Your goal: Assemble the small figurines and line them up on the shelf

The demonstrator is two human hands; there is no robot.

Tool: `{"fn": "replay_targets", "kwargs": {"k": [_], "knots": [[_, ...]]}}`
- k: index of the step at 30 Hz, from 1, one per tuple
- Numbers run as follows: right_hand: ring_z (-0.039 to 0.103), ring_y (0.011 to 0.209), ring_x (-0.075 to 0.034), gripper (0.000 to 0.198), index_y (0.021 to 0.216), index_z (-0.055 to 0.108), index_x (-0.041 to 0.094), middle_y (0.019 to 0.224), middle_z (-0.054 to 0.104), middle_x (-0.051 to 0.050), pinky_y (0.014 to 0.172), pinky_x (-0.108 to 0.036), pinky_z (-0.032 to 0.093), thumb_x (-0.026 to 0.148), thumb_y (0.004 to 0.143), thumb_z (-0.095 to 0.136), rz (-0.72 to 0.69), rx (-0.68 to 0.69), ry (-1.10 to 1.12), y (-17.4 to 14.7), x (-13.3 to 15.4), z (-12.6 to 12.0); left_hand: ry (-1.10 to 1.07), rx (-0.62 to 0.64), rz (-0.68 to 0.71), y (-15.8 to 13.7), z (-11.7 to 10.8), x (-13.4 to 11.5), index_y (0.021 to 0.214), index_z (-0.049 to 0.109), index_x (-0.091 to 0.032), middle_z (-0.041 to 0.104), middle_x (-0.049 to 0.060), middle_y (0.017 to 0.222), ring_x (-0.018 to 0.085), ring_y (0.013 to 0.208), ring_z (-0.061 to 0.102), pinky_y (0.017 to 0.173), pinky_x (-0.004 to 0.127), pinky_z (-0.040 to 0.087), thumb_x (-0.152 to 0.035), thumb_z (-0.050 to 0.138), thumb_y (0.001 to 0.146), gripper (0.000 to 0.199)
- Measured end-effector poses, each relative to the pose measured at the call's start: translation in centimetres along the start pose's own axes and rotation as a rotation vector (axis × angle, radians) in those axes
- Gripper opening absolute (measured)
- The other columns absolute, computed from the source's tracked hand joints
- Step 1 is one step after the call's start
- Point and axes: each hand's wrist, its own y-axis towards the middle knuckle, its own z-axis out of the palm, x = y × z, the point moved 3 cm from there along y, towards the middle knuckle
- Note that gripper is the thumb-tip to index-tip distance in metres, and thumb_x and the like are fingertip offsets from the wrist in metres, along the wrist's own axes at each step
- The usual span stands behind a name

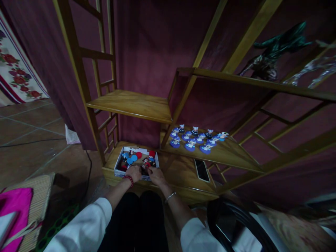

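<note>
Both hands are working at the near rim of a white-walled box (117,167), which is sitting on the low wooden shelf (177,171). The left hand (133,173), with a red beaded bracelet (128,179) on its wrist, is reaching in at the box's six o'clock; the right hand (156,175) is coming over the rim at four o'clock, fingers curling inward. Dim light and the hands themselves are hiding the fingertips, so I cannot tell whether either is grasping anything. Inside the box, small figurines (151,159) are lying at three o'clock, blue discs (134,158) at eleven and a red disc (138,155) at twelve. Farther out, purple-based figures (190,144) are standing on a raised shelf (236,154) toward two o'clock, and a phone (202,170) is lying at three
</note>
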Motion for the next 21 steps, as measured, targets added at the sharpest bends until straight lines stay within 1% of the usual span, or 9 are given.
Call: {"fn": "replay_targets", "kwargs": {"k": [2, 4, 7, 9, 12, 15, 18, 21], "knots": [[0.058, 0.088, -0.017, 0.035, 0.088, 0.062, 0.022, 0.094, 0.065, -0.005, 0.073, -0.024, 0.040, 0.038, 0.083, 0.032, -0.002, 0.067, -0.025, 0.4, 0.2, 0.2, 0.023, 0.041, -0.070, 0.3, -0.6, 1.0, 0.090, 0.062, -0.016, 0.063, 0.011, 0.097, 0.020, 0.095, 0.056, 0.080, 0.028, 0.042, -0.024, 0.038, 0.077, 0.029], [0.057, 0.090, -0.017, 0.043, 0.088, 0.063, 0.021, 0.096, 0.064, -0.006, 0.073, -0.025, 0.040, 0.046, 0.083, 0.028, -0.008, 0.130, -0.038, 0.7, 0.4, 0.5, 0.039, 0.060, -0.120, 0.6, -1.1, 1.8, 0.092, 0.061, -0.014, 0.062, 0.013, 0.099, 0.024, 0.095, 0.055, 0.077, 0.031, 0.043, -0.027, 0.042, 0.074, 0.029], [0.055, 0.095, -0.020, 0.053, 0.092, 0.062, 0.021, 0.101, 0.062, -0.007, 0.077, -0.030, 0.039, 0.052, 0.082, 0.021, -0.031, 0.195, -0.048, 1.0, 0.7, 0.7, 0.065, 0.070, -0.175, 1.1, -1.8, 3.0, 0.097, 0.058, -0.014, 0.059, 0.013, 0.103, 0.024, 0.097, 0.054, 0.078, 0.034, 0.043, -0.025, 0.038, 0.076, 0.031], [0.054, 0.098, -0.022, 0.057, 0.096, 0.062, 0.020, 0.104, 0.061, -0.009, 0.080, -0.033, 0.038, 0.054, 0.081, 0.018, -0.045, 0.222, -0.054, 1.1, 0.9, 0.8, 0.085, 0.075, -0.197, 1.5, -2.0, 3.7, 0.099, 0.056, -0.012, 0.059, 0.015, 0.104, 0.026, 0.099, 0.053, 0.079, 0.037, 0.042, -0.023, 0.036, 0.077, 0.032], [0.051, 0.103, -0.025, 0.066, 0.099, 0.061, 0.018, 0.109, 0.058, -0.012, 0.085, -0.037, 0.035, 0.059, 0.079, 0.014, -0.036, 0.266, -0.069, 1.3, 1.0, 0.8, 0.114, 0.092, -0.199, 1.9, -2.2, 4.6, 0.099, 0.056, -0.010, 0.058, 0.017, 0.104, 0.028, 0.099, 0.053, 0.080, 0.039, 0.041, -0.022, 0.038, 0.075, 0.032], [0.049, 0.106, -0.027, 0.073, 0.103, 0.060, 0.016, 0.112, 0.056, -0.013, 0.087, -0.039, 0.034, 0.064, 0.076, 0.013, -0.009, 0.311, -0.066, 1.8, 1.0, 0.9, 0.138, 0.112, -0.203, 2.2, -2.1, 5.4, 0.099, 0.057, -0.011, 0.059, 0.017, 0.104, 0.029, 0.099, 0.053, 0.078, 0.039, 0.042, -0.020, 0.038, 0.075, 0.032], [0.047, 0.107, -0.027, 0.073, 0.106, 0.058, 0.017, 0.114, 0.054, -0.013, 0.088, -0.040, 0.034, 0.066, 0.074, 0.014, 0.015, 0.351, -0.058, 2.3, 0.9, 1.1, 0.157, 0.139, -0.205, 2.4, -1.8, 5.9, 0.098, 0.058, -0.011, 0.058, 0.017, 0.105, 0.028, 0.098, 0.053, 0.077, 0.037, 0.043, -0.019, 0.041, 0.073, 0.032], [0.047, 0.107, -0.028, 0.073, 0.106, 0.058, 0.017, 0.115, 0.053, -0.013, 0.087, -0.042, 0.035, 0.068, 0.073, 0.017, 0.017, 0.404, -0.059, 2.7, 1.0, 1.4, 0.167, 0.184, -0.178, 2.9, -1.2, 6.1, 0.093, 0.061, -0.008, 0.060, 0.018, 0.101, 0.027, 0.095, 0.056, 0.075, 0.033, 0.045, -0.014, 0.043, 0.071, 0.029]]}}
